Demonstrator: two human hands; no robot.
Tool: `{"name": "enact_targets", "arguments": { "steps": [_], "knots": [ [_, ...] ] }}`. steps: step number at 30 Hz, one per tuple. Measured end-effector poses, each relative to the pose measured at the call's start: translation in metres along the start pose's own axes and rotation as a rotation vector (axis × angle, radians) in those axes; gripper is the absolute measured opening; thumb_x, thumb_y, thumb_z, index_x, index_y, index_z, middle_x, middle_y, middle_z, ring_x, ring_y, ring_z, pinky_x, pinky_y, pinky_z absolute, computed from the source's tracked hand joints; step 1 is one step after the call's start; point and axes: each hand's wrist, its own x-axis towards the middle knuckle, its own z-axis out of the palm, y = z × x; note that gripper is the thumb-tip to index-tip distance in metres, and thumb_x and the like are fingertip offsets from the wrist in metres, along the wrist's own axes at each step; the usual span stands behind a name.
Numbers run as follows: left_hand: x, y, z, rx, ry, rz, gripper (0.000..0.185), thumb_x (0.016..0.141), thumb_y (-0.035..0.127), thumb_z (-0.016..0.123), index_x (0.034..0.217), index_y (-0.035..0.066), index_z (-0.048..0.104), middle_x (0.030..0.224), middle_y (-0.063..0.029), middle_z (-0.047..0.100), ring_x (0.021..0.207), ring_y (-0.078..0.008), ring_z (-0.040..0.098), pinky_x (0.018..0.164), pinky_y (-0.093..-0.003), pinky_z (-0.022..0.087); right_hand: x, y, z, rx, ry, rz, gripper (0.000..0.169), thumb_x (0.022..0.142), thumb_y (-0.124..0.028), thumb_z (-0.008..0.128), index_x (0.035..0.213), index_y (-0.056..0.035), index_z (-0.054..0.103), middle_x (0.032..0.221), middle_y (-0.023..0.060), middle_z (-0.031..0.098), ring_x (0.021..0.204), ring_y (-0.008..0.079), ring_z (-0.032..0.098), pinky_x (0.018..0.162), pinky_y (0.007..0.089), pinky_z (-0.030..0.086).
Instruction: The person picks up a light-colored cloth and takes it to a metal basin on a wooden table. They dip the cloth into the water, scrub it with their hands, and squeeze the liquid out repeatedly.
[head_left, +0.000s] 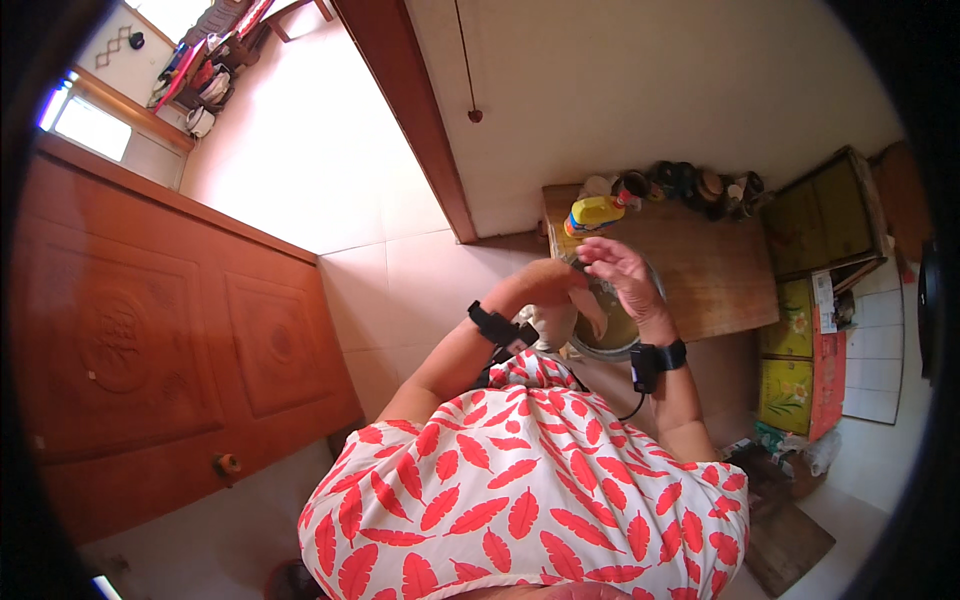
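A round basin (625, 354) of cloudy, yellowish water stands in front of me, at the left end of a wooden table (720, 274). My left hand (564, 283) is bent at the wrist above the basin's left side, one digit pointing down over the water. Its other fingers are mostly hidden, so I cannot tell if it holds anything. Over the basin's right side, my right hand (626, 281) is raised with the fingers extended and nothing visible in it. Just beyond the fingertips is a yellow plastic bottle (596, 215) with a red cap. Both wrists wear black strapped devices.
Several jars and pots (705, 186) line the table's back edge against the wall. Flower-printed cartons (787, 319) are stacked at the right. A brown panelled door (187, 330) fills the left. A pull cord's knob (475, 116) hangs by the wall. A board (791, 547) lies at lower right.
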Motion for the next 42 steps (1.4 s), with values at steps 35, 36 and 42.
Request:
{"name": "enact_targets", "arguments": {
  "steps": [35, 36, 42],
  "knots": [
    [0.006, 0.071, 0.002, -2.050, 0.458, 0.464, 0.052, 0.094, 0.045, 0.037, 0.129, 0.007, 0.043, 0.111, -0.0099, 0.059, 0.098, -0.0197, 0.053, 0.089, -0.0340, 0.041, -0.014, 0.144, 0.012, 0.684, -0.308, 0.111, 0.024, 0.094, -0.012, 0.041, 0.117, -0.0055, 0.045, 0.112, 0.0037, 0.052, 0.102, 0.0102, 0.051, 0.084, 0.0235, 0.045],
    [0.002, 0.067, 0.004, -1.916, 0.542, 0.354, 0.050, 0.094, 0.042, 0.038, 0.129, 0.007, 0.042, 0.110, -0.0098, 0.057, 0.097, -0.0190, 0.052, 0.088, -0.0331, 0.041, -0.016, 0.104, 0.034, 0.733, -0.288, 0.141, 0.025, 0.094, -0.011, 0.040, 0.117, -0.0058, 0.045, 0.113, 0.0040, 0.052, 0.103, 0.0102, 0.051, 0.087, 0.0234, 0.044],
    [0.003, 0.065, 0.008, -1.531, 0.687, 0.321, 0.039, 0.091, 0.026, 0.046, 0.124, 0.005, 0.041, 0.106, -0.0111, 0.053, 0.091, -0.0172, 0.047, 0.088, -0.0311, 0.039, -0.037, -0.004, 0.062, 0.519, -0.278, -0.143, 0.025, 0.093, -0.005, 0.038, 0.116, -0.0068, 0.046, 0.115, 0.0043, 0.052, 0.108, 0.0097, 0.049, 0.095, 0.0211, 0.039]
  ]
}}
